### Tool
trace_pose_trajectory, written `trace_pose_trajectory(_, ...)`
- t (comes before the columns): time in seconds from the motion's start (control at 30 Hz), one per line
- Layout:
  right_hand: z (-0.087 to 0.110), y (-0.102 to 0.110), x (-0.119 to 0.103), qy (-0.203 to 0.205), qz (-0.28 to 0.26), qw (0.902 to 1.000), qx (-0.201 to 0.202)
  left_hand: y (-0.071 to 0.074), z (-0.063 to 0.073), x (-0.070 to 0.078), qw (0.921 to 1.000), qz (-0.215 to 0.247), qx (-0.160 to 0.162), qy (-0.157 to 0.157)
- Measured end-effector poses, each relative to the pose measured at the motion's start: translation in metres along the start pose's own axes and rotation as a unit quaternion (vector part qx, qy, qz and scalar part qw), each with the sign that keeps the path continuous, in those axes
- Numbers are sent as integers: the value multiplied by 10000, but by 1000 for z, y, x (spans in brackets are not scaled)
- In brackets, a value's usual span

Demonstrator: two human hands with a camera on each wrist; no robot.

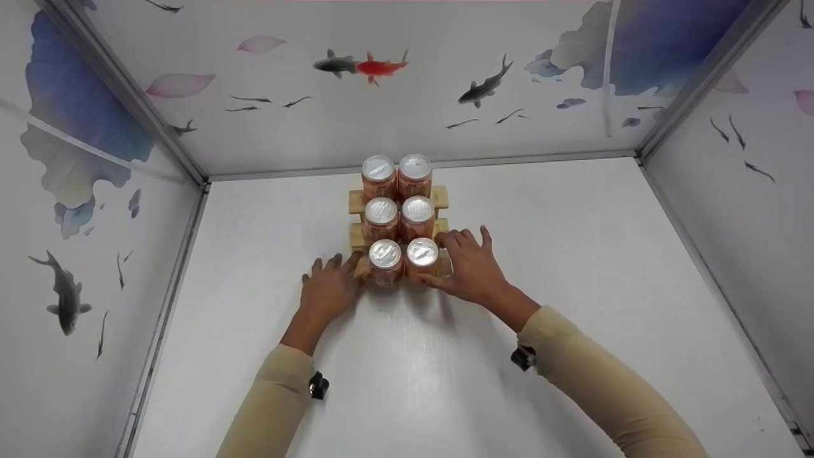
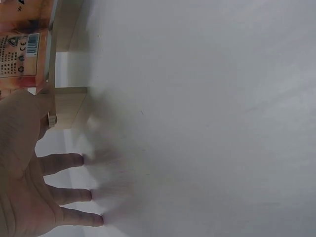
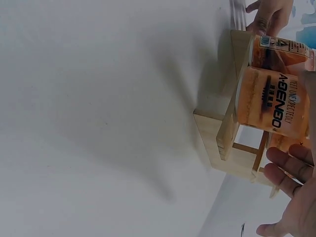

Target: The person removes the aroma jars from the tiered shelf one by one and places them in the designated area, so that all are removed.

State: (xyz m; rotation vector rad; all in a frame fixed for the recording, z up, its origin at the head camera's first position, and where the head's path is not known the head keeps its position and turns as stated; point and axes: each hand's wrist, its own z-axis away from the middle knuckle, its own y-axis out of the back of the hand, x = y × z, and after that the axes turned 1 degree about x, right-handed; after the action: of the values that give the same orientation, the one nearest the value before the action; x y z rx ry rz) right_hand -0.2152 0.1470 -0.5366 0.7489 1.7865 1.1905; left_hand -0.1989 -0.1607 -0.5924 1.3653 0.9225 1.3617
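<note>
Several clear-sided cans with silver lids and orange contents stand in pairs on a stepped wooden rack (image 1: 358, 235). The left hand (image 1: 329, 288) pinches the left end of the rack's lowest step between thumb and forefinger. Its other three fingers reach down with their tips at the white surface, as the left wrist view shows. At the rack's right, the right hand (image 1: 469, 266) holds the front right can (image 3: 271, 101), thumb in front and forefinger behind. Its little finger sticks out. Beside that can is the front left can (image 1: 385, 256).
The rack stands on a white tabletop (image 1: 254, 222), near its back edge. White panels (image 1: 413, 121) printed with fish and petals enclose the back and both sides. Metal strips (image 1: 712, 280) run along the table's edges.
</note>
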Motion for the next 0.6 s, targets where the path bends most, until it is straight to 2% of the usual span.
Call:
trace_pose_trajectory(0.37, -5, -3, -8, 53, 287, 9996, -55, 1, -2, 4, 9999, 92, -55, -1)
trace_pose_trajectory(0.6, -7, -5, -7, 239, 196, 9995, 84, 2, -1, 2, 9999, 91, -62, 17)
